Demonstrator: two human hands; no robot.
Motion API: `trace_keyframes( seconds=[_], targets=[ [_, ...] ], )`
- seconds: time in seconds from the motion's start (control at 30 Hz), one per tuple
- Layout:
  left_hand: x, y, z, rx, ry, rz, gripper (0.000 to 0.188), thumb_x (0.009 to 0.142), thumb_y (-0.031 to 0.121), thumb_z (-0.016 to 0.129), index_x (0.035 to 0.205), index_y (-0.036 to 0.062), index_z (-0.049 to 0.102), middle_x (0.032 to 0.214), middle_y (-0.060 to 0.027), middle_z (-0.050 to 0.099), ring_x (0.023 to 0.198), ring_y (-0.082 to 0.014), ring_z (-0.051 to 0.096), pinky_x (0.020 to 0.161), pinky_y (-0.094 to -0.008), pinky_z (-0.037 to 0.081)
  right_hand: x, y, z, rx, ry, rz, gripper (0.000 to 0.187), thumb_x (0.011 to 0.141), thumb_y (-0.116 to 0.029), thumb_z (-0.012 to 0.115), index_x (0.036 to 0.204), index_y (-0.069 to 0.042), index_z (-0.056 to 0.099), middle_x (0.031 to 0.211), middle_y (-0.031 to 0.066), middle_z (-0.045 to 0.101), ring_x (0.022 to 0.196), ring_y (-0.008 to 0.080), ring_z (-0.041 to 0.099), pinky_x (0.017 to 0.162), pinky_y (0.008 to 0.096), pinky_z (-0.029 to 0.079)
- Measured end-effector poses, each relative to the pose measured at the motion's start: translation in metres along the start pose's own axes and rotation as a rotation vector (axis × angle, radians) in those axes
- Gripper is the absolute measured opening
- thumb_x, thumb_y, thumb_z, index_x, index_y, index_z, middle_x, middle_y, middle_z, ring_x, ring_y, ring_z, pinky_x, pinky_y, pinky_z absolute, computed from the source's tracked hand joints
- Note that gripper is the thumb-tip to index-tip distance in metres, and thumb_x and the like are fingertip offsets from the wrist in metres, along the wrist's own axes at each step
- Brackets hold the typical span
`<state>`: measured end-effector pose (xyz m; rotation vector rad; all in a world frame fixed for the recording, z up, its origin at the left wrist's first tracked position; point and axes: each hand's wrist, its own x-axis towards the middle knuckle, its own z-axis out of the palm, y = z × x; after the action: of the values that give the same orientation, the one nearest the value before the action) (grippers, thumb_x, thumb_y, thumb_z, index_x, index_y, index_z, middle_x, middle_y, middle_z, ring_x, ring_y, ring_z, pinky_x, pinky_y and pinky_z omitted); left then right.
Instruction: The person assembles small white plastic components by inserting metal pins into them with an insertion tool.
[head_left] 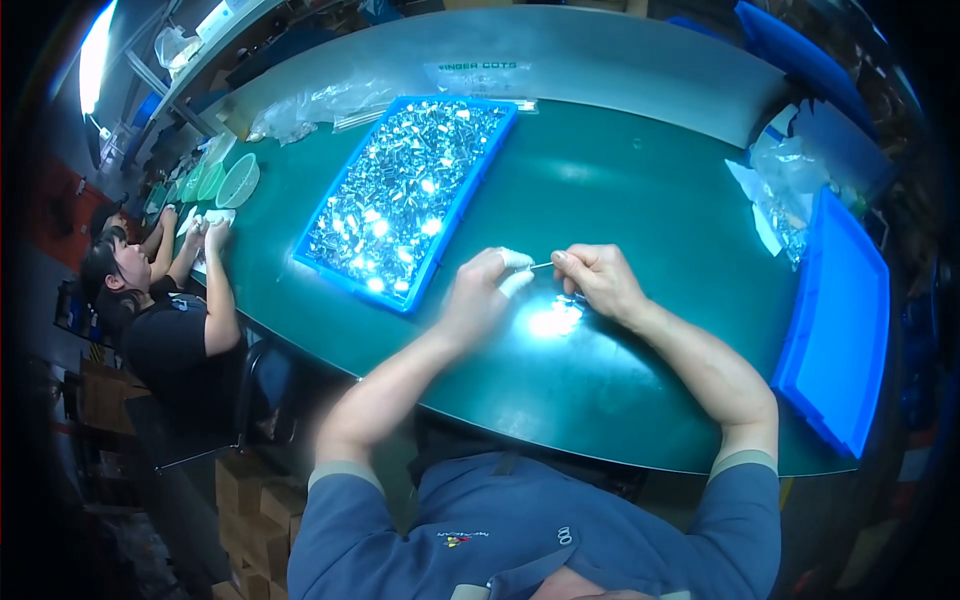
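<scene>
My right hand (602, 282) pinches a thin metal rod (542, 265), which points left toward my other hand. My left hand (482, 292) has white covers on its thumb and a fingertip, and these close around the rod's far end. Whatever small piece sits between those covered fingertips is too small to make out. Under my right hand, a few small shiny metal pieces (572, 303) lie on the green tabletop (610, 180), partly washed out by glare. Beyond my left hand stands a blue tray (432, 262) full of small shiny metal parts (410, 185).
An empty-looking blue tray (840, 320) leans at the table's right edge, beside crumpled plastic bags (785, 175). Clear plastic (310, 110) lies along the back panel (600, 65). At the left, a co-worker (165, 310) sits near green bowls (212, 182) and a pale bowl (239, 181).
</scene>
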<state>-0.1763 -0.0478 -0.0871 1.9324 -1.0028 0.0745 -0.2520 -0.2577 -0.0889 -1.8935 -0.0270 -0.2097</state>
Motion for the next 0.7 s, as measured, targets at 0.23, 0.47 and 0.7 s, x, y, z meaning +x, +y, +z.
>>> trace_keyframes(
  seconds=[0.23, 0.47, 0.7],
  targets=[
    [-0.001, 0.000, 0.003, -0.003, 0.034, 0.078, 0.015, 0.088, 0.008, 0.076, 0.101, 0.0014, 0.072, 0.094, -0.0106, 0.072, 0.088, -0.0235, 0.069, 0.077, -0.0349, 0.054, -0.002, -0.001, -0.002, -0.031, 0.015, -0.062, 0.045, 0.102, -0.036, 0.061, 0.073, -0.003, 0.070, 0.057, 0.0061, 0.063, 0.051, 0.0152, 0.058, 0.051, 0.0343, 0.046],
    [0.003, 0.011, 0.007, -0.023, 0.003, 0.113, 0.017, 0.087, 0.008, 0.077, 0.101, 0.0015, 0.072, 0.092, -0.0112, 0.072, 0.085, -0.0241, 0.069, 0.073, -0.0343, 0.053, -0.002, 0.003, 0.002, -0.183, -0.051, -0.104, 0.052, 0.104, -0.041, 0.053, 0.072, -0.005, 0.071, 0.061, 0.0119, 0.065, 0.058, 0.0274, 0.065, 0.059, 0.0413, 0.050],
    [0.000, 0.002, 0.006, -0.054, 0.029, 0.004, 0.016, 0.088, 0.008, 0.077, 0.103, 0.0018, 0.073, 0.094, -0.0099, 0.072, 0.085, -0.0200, 0.069, 0.075, -0.0316, 0.053, 0.000, -0.012, -0.001, -0.190, 0.036, -0.212, 0.028, 0.097, -0.029, 0.064, 0.086, -0.004, 0.072, 0.080, 0.0130, 0.070, 0.074, 0.0297, 0.068, 0.066, 0.0419, 0.052]
  ],
)
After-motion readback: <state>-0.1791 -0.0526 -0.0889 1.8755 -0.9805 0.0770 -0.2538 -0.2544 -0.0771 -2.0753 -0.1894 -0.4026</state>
